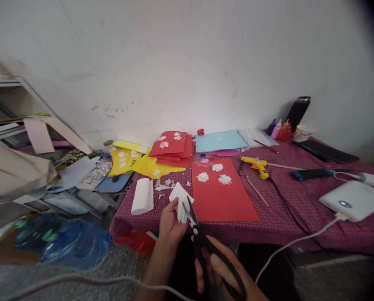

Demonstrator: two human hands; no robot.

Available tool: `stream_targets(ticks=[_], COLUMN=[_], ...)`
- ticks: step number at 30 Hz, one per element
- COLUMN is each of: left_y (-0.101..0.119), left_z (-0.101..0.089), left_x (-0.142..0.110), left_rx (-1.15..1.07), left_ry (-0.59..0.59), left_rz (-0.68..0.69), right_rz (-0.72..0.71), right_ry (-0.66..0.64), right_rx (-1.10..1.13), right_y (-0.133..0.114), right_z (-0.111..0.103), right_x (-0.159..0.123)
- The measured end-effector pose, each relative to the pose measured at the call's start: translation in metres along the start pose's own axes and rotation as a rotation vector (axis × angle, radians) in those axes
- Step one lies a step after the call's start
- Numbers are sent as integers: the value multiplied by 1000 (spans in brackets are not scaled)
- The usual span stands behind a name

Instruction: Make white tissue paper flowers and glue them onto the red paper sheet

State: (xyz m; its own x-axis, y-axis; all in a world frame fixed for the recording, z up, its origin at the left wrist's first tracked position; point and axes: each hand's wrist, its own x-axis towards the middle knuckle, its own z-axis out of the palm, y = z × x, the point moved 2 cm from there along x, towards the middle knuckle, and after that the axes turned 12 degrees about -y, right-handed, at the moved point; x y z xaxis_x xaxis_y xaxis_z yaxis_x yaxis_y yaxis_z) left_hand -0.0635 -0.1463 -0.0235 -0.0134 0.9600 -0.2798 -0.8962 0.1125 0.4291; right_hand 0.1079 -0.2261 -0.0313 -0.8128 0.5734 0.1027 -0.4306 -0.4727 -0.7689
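Observation:
My left hand pinches a folded piece of white paper near the table's front edge. In my right hand are black-handled scissors, their blades parted around the paper's lower right part. Just beyond the hands lies a red sheet with three white paper flowers near its top. A white paper roll rests to the left, and white paper scraps are scattered between it and my left hand.
A yellow glue gun, wooden stick, box knife and white power bank lie to the right. Paint bottles, a paper cup and black flask stand behind. Red cards and a blue sheet lie near the wall.

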Motion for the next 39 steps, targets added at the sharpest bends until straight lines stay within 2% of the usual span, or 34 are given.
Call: stream_targets(ticks=[6, 16, 21, 27, 33, 39], left_y=[-4, 1, 7, 14, 10, 6], left_z=[3, 7, 5, 2, 6, 2], left_x=[4, 3, -5, -9, -12, -12], left_rx=[-27, -40, -23, 20, 93, 148], left_ry=[15, 96, 132, 31, 0, -43], left_rz=[7, 48, 141, 225, 213, 225], right_rz=[-24, -44, -41, -2, 5, -16], right_ry=[64, 17, 45, 17, 15, 33], right_rx=[35, 139, 165, 169, 157, 106], right_y=[0, -9, -13, -14, -8, -2], right_z=[-1, 3, 6, 7, 8, 8], right_x=[4, 17, 14, 8, 4, 1])
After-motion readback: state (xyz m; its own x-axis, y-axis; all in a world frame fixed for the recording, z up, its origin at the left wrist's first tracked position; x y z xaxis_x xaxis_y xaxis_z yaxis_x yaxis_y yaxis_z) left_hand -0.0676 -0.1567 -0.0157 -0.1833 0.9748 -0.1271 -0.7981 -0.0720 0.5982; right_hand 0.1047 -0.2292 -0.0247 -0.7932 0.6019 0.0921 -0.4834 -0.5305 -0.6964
